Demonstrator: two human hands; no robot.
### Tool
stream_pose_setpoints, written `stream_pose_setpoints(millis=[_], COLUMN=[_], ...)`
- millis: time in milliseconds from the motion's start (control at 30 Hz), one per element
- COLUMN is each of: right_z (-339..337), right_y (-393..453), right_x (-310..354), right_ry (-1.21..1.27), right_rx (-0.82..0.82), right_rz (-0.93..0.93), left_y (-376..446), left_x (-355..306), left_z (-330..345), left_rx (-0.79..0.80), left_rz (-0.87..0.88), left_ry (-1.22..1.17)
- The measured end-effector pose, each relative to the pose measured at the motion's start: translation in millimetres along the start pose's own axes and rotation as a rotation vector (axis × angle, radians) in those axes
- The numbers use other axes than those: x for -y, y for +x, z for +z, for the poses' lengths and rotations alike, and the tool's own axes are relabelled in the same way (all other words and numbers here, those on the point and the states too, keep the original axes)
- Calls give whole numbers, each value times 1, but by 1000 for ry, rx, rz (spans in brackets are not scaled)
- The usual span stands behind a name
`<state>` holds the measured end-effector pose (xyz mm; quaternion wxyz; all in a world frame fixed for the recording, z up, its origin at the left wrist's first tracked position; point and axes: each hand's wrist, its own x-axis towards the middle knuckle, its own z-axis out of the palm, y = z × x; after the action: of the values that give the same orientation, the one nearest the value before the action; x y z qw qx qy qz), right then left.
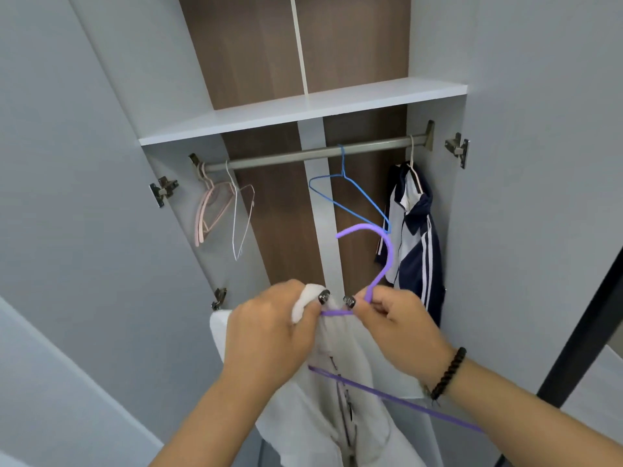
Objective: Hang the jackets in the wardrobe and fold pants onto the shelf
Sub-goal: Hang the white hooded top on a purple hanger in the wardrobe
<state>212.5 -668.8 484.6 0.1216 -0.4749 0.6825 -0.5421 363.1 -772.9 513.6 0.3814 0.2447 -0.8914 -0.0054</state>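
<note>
A white jacket [323, 416] hangs in front of me on a purple hanger [384, 261] whose hook points up toward the rail [303, 155]. My left hand [269, 335] grips the jacket's collar beside the hanger neck. My right hand [394, 318] pinches the purple hanger at the base of its hook. One purple hanger arm sticks out to the lower right, past my right wrist. A navy and white jacket [418, 237] hangs at the right end of the rail.
An empty blue hanger [350, 197] hangs mid-rail, pink and white hangers [219, 214] at the left end. A white shelf [303, 111] spans the wardrobe above the rail. Both grey doors [67, 197] stand open on either side.
</note>
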Motion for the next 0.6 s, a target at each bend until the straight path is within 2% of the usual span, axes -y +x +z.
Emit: stream_pose_setpoints(millis=[100,233,300,367,433,500,600], right_z=[-11,-14,-14,-15,-19,-22,-12], right_y=[10,21,24,27,27,22,5], right_x=[11,3,-4,-11,-19,-31,-55], right_ry=[178,113,81,13,-81,-170,-236], right_rx=[-36,-23,5,4,-125,-338,-600], right_rz=[-44,-84,-55,-50,-113,-184,-133], left_y=[13,18,10,2,-1,3,12], left_x=[23,37,45,50,53,58,65], left_z=[5,12,22,31,35,32,22], left_rx=[86,308,329,278,201,154,95], left_rz=[123,67,36,45,13,-114,-269], left_ry=[21,42,-1,-36,-58,-114,-224])
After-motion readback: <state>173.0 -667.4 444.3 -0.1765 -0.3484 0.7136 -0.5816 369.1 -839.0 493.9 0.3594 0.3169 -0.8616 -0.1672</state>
